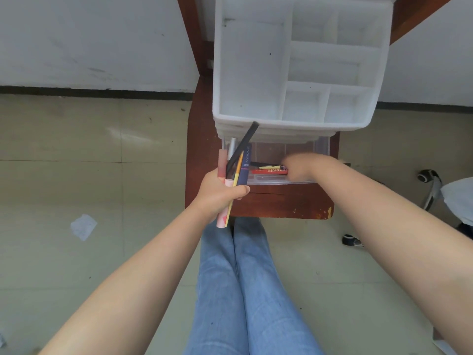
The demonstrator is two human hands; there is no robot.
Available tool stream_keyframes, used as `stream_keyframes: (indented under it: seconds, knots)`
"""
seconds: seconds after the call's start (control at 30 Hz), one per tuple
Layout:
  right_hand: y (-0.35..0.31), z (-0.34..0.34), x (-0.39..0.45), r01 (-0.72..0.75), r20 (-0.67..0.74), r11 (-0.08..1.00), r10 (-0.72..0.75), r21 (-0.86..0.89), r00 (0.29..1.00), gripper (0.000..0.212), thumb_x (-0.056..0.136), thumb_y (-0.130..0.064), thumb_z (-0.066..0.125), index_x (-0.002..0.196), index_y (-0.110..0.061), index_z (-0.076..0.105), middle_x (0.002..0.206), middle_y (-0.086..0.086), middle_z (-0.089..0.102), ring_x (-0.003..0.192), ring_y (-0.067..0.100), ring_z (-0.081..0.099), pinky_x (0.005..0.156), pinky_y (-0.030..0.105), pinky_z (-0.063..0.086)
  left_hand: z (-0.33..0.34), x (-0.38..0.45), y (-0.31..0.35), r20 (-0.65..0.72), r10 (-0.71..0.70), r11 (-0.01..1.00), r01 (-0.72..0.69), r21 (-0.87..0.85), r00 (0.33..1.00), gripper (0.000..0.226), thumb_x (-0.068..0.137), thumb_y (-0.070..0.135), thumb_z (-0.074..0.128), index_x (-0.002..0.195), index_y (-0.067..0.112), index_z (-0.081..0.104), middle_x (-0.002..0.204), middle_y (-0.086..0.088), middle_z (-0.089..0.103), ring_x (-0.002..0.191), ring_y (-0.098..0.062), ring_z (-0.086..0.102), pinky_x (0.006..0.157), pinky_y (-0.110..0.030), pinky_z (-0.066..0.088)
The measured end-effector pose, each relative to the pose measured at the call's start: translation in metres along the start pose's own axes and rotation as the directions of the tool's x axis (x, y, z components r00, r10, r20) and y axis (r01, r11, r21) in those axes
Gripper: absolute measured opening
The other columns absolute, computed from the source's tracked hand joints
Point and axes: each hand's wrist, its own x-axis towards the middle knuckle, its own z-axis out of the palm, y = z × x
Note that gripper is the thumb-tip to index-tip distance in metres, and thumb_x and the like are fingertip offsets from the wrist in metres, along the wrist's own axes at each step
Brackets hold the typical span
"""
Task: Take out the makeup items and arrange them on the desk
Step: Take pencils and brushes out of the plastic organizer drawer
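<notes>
A white organiser [253, 73] with bare top compartments stands on a narrow red-brown desk [281, 203]. Its clear bottom drawer [320, 147] is pulled out toward me. My left hand [217, 196] is shut on a bundle of makeup sticks [242, 160]: a long black pencil, a dark blue tube, a yellow pencil, pink tubes and a silver one. My right hand [302, 167], blurred, reaches into the drawer at the ends of a red tube [266, 171] and a yellow-black pencil [268, 166]. Whether its fingers grip them is hidden.
The desk is small and the organiser fills most of it; only a strip of wood shows at the front edge. My legs in blue jeans [243, 290] are below. A scrap of paper [83, 226] lies on the tiled floor, and chair castors [427, 176] stand at right.
</notes>
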Motion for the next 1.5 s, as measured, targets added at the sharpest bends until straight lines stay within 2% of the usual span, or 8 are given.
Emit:
stream_keyframes:
  seconds: [0.17, 0.33, 0.53, 0.7, 0.9, 1.13, 1.3, 1.5]
  knots:
    - [-0.002, -0.001, -0.004, 0.025, -0.006, 1.000, -0.025, 0.006, 1.000, 0.031, 0.089, -0.007, 0.045, 0.117, 0.002, 0.054, 0.113, 0.019, 0.058, 0.103, 0.031, 0.056, 0.086, 0.036, 0.047, -0.005, 0.002, -0.002, -0.028, -0.022, 1.000, 0.022, 0.004, 0.999, 0.024, 0.076, -0.003, 0.067, 0.071, 0.015, 0.052, 0.064, -0.001, 0.053, 0.054, -0.009, 0.052, 0.048, -0.006, 0.046]
    - [-0.003, -0.005, -0.024, 0.048, -0.176, 0.996, -0.034, 0.076, 0.984, 0.024, 0.086, -0.010, 0.052, 0.107, 0.001, 0.056, 0.080, 0.010, 0.051, 0.071, 0.020, 0.046, 0.049, 0.022, 0.033, -0.009, 0.002, -0.003, -0.012, -0.026, 0.998, 0.026, 0.054, 1.000, 0.024, 0.076, -0.002, 0.068, 0.071, 0.017, 0.053, 0.064, 0.001, 0.055, 0.043, 0.001, 0.055, 0.050, -0.008, 0.047]
    - [0.005, 0.016, -0.061, 0.068, -0.198, 0.892, 0.025, 0.448, 0.980, 0.025, 0.085, -0.015, 0.060, 0.107, -0.008, 0.052, 0.096, 0.011, 0.054, 0.077, 0.022, 0.049, 0.059, 0.026, 0.041, -0.011, -0.004, -0.005, 0.009, -0.030, 0.974, 0.027, 0.225, 1.000, 0.027, 0.073, -0.002, 0.069, 0.069, 0.018, 0.050, 0.064, 0.002, 0.053, 0.056, -0.010, 0.051, 0.050, -0.009, 0.043]
    - [-0.002, 0.049, -0.082, 0.228, -0.333, 0.391, 0.228, 0.892, 0.915, 0.031, 0.082, -0.016, 0.065, 0.064, -0.014, 0.040, 0.047, -0.004, 0.048, 0.040, 0.006, 0.047, 0.054, 0.024, 0.039, -0.007, -0.020, -0.005, 0.154, -0.099, 0.881, 0.014, 0.473, 0.983, 0.028, 0.072, 0.000, 0.066, 0.066, 0.017, 0.045, 0.059, 0.003, 0.044, 0.052, -0.011, 0.042, 0.048, -0.015, 0.036]
    - [-0.024, 0.066, -0.084, 0.402, -0.305, -0.344, 0.303, 0.849, 0.903, 0.022, 0.087, 0.000, 0.056, 0.070, -0.012, 0.048, 0.031, -0.006, 0.038, 0.028, 0.007, 0.036, 0.040, 0.019, 0.035, 0.007, -0.029, 0.020, 0.237, -0.154, 0.560, -0.113, 0.821, 0.959, 0.035, 0.068, 0.013, 0.072, 0.064, 0.016, 0.037, 0.067, 0.002, 0.043, 0.065, -0.017, 0.045, 0.051, -0.023, 0.030]
    - [-0.020, 0.071, -0.085, 0.356, -0.103, -0.671, 0.386, 0.651, 0.917, 0.021, 0.087, -0.002, 0.057, 0.069, -0.009, 0.048, 0.032, -0.007, 0.038, 0.028, 0.008, 0.036, 0.037, 0.019, 0.035, 0.025, -0.029, 0.036, 0.298, -0.123, 0.406, -0.226, 0.886, 0.947, 0.032, 0.069, 0.020, 0.072, 0.072, 0.012, 0.041, 0.066, 0.002, 0.041, 0.071, -0.022, 0.046, 0.055, -0.028, 0.032]
    - [-0.013, 0.074, -0.087, 0.316, -0.084, -0.726, 0.337, 0.610, 0.938, 0.012, 0.086, -0.003, 0.059, 0.075, -0.006, 0.052, 0.038, -0.002, 0.048, 0.031, 0.008, 0.041, 0.037, 0.017, 0.037, 0.028, -0.032, 0.035, 0.360, -0.126, 0.327, -0.304, 0.895, 0.924, 0.036, 0.069, 0.018, 0.072, 0.085, 0.008, 0.042, 0.071, -0.001, 0.045, 0.073, -0.023, 0.047, 0.053, -0.029, 0.030]
    - [-0.010, 0.070, -0.092, 0.471, -0.098, -0.738, 0.489, 0.483, 0.867, 0.020, 0.087, -0.006, 0.058, 0.070, -0.007, 0.048, 0.036, -0.003, 0.046, 0.030, 0.009, 0.040, 0.036, 0.017, 0.035, 0.017, -0.031, 0.036, 0.414, -0.124, 0.437, -0.325, 0.839, 0.902, 0.062, 0.070, 0.013, 0.070, 0.124, 0.010, 0.039, 0.107, -0.009, 0.055, 0.089, -0.023, 0.051, 0.073, -0.028, 0.040]
